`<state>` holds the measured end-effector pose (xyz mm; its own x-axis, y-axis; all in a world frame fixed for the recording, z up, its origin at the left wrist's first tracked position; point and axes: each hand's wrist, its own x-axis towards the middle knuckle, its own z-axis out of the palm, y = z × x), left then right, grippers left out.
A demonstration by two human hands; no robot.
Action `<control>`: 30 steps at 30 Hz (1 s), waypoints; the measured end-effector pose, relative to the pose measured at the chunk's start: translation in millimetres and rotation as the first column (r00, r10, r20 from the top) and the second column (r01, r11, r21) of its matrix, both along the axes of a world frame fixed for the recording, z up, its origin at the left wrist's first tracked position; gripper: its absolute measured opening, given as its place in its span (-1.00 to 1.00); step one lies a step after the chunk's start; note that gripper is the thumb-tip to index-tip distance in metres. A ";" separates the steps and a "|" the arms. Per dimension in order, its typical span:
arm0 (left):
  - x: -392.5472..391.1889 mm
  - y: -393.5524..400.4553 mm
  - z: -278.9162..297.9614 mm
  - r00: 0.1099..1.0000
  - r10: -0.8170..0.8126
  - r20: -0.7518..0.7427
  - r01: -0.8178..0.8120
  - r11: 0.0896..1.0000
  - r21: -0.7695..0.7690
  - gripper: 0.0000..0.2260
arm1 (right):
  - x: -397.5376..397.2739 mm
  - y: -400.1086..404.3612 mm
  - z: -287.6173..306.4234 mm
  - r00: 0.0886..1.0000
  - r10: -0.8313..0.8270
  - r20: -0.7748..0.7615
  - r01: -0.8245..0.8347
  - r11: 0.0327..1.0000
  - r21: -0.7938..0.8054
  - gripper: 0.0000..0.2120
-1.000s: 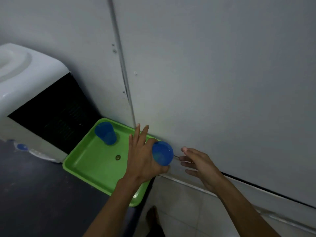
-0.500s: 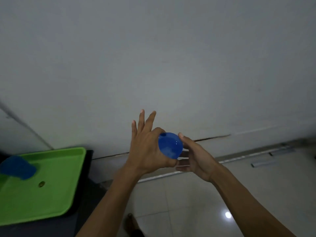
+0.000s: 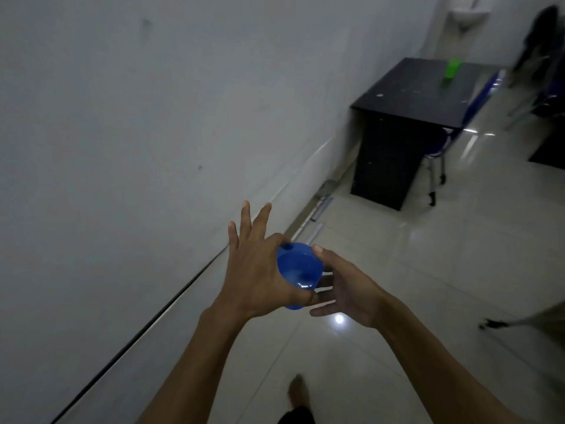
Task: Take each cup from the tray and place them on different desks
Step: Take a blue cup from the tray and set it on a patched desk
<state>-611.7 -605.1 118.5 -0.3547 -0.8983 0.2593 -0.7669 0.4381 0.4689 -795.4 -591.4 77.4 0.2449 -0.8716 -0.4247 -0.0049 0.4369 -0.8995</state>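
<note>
A blue cup (image 3: 299, 272) is held in front of me, its open mouth facing the camera. My left hand (image 3: 256, 270) grips its left side with thumb and forefinger, the other fingers spread upward. My right hand (image 3: 342, 286) cups the right side, thumb on the rim and fingers under the cup. The tray is out of view.
A black desk (image 3: 422, 96) stands against the white wall at the upper right, with a green cup (image 3: 452, 69) on it. A blue chair (image 3: 452, 133) is pushed in beside it. Glossy tiled floor (image 3: 428, 270) stretches ahead. My foot (image 3: 298, 393) shows below.
The view swung right, away from the green tray and the second blue cup, which have left the frame. My right hand closed in on the cup that my left hand carries. The desk came into view.
</note>
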 end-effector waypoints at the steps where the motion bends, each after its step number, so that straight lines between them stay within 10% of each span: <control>1: -21.0 -14.0 -0.7 0.999 -0.050 -0.009 0.050 0.999 0.000 -0.31 | -19.8 -5.6 -1.2 0.999 -0.048 -0.007 0.048 0.999 -0.001 -0.50; 13: -273.0 -187.7 1.3 0.869 -0.495 -0.007 0.495 0.868 0.043 -0.33 | -242.1 -98.3 6.6 0.836 -0.549 -0.005 0.549 0.836 -0.007 -0.54; 30: -600.7 -386.5 1.7 0.712 -0.684 -0.155 0.701 0.707 0.099 -0.23 | -540.4 -264.7 26.6 0.650 -0.760 0.004 0.755 0.646 -0.106 -0.60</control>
